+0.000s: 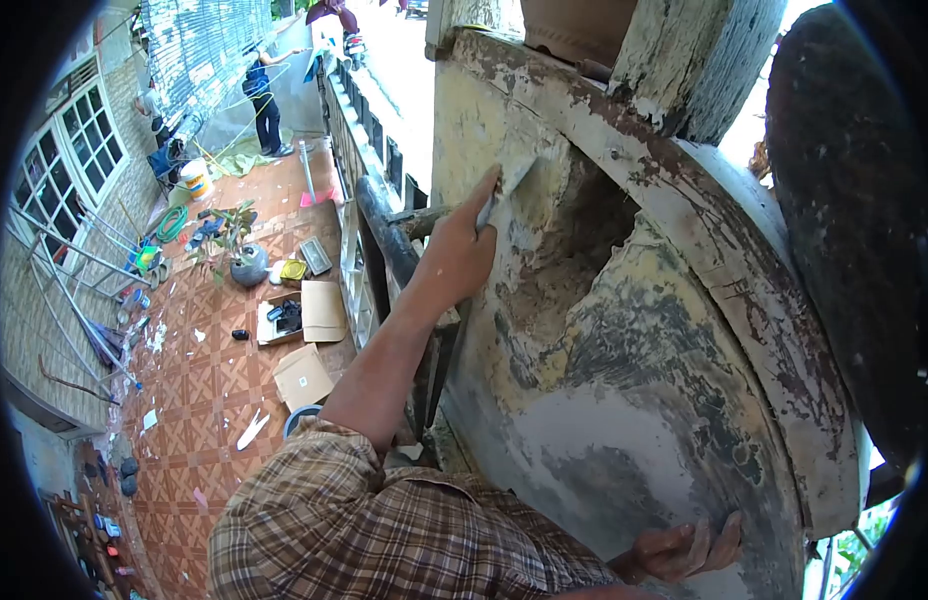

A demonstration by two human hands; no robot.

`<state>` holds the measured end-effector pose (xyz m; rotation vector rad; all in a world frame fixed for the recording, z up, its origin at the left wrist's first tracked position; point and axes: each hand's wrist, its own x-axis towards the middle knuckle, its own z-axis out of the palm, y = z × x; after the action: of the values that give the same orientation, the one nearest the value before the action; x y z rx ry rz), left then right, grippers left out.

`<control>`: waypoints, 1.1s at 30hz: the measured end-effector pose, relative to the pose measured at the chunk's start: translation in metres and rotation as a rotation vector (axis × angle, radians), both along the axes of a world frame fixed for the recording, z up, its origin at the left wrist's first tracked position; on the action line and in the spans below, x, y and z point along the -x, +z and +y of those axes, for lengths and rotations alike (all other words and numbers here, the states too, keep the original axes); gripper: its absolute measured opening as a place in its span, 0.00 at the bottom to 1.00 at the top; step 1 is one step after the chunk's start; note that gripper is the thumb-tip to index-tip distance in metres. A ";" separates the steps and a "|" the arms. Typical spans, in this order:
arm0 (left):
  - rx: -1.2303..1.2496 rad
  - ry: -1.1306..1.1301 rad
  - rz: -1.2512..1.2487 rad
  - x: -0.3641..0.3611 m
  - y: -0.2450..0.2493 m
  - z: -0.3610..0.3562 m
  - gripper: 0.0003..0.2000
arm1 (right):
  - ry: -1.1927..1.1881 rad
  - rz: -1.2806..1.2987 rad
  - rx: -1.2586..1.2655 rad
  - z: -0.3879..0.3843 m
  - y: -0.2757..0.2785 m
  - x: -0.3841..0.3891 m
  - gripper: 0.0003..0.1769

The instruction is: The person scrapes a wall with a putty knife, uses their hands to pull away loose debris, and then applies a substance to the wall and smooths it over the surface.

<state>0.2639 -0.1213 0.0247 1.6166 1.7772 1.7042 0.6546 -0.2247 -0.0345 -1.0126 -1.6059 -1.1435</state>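
Observation:
My left hand (459, 250) is closed round the handle of a small scraper (519, 180), its index finger stretched along the tool. The blade lies against the yellowish, peeling wall (484, 125), just left of a deep broken hollow (589, 230) with rough brown edges. Low on the right, my right hand (689, 550) rests near the grey and white patched lower wall (604, 440), its fingers spread and slightly curled, with nothing visible in it.
A curved, flaking ledge (724, 230) with a wooden post (694, 60) borders the wall. A dark metal railing (389, 225) runs beside my left arm. Below are an open cardboard box (324, 310), a potted plant (248, 264) and a bucket (195, 180). A person (264, 95) stands farther back.

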 end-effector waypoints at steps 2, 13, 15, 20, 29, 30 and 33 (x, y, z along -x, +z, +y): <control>0.066 0.056 -0.005 0.002 -0.004 0.000 0.30 | 0.008 0.014 -0.009 0.001 -0.001 0.002 0.09; 0.061 0.015 -0.004 -0.004 0.000 -0.008 0.32 | -0.032 -0.024 -0.035 -0.001 0.001 -0.001 0.09; 0.055 0.060 0.007 -0.001 0.004 0.003 0.32 | -0.056 -0.005 0.002 0.000 -0.003 -0.001 0.09; 0.072 0.072 -0.071 -0.002 -0.002 0.001 0.32 | -0.037 -0.001 0.014 -0.004 -0.001 0.001 0.09; -0.018 0.090 0.050 0.000 -0.013 0.003 0.32 | -0.002 -0.069 -0.014 -0.004 0.016 0.010 0.09; -0.043 0.099 0.155 0.001 -0.012 0.005 0.31 | -0.003 -0.108 -0.049 0.003 0.020 0.016 0.09; 0.115 0.091 -0.050 0.012 0.007 0.016 0.31 | 0.387 -0.182 -0.341 0.040 0.029 0.002 0.12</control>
<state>0.2524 -0.1050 0.0317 1.4544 1.9139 1.6324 0.6523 -0.1847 -0.0053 -0.3661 -1.5874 -1.2071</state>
